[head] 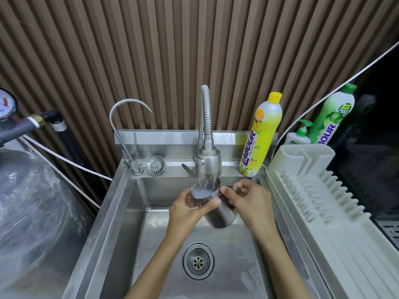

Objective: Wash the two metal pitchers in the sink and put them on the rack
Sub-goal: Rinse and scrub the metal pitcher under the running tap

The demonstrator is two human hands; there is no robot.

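A rectangular stainless-steel sink (121,223) fills the centre; the ribbed white plastic drying rack (319,203) sits at three o'clock. Over the basin, the left hand (190,210) and right hand (248,201) both grasp a shiny metal pitcher (218,212) under the flexible silver faucet (207,160).

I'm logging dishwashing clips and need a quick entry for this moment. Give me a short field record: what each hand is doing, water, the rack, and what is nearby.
left hand: gripping the metal pitcher by its body
right hand: holding the pitcher from its right side, at the handle
water: running from the spray faucet into the pitcher's mouth
sink: drain open, strainer plug lying on the back ledge
dish rack: holds no pitcher
second pitcher: not visible
nearby: yellow soap bottle on the ledge
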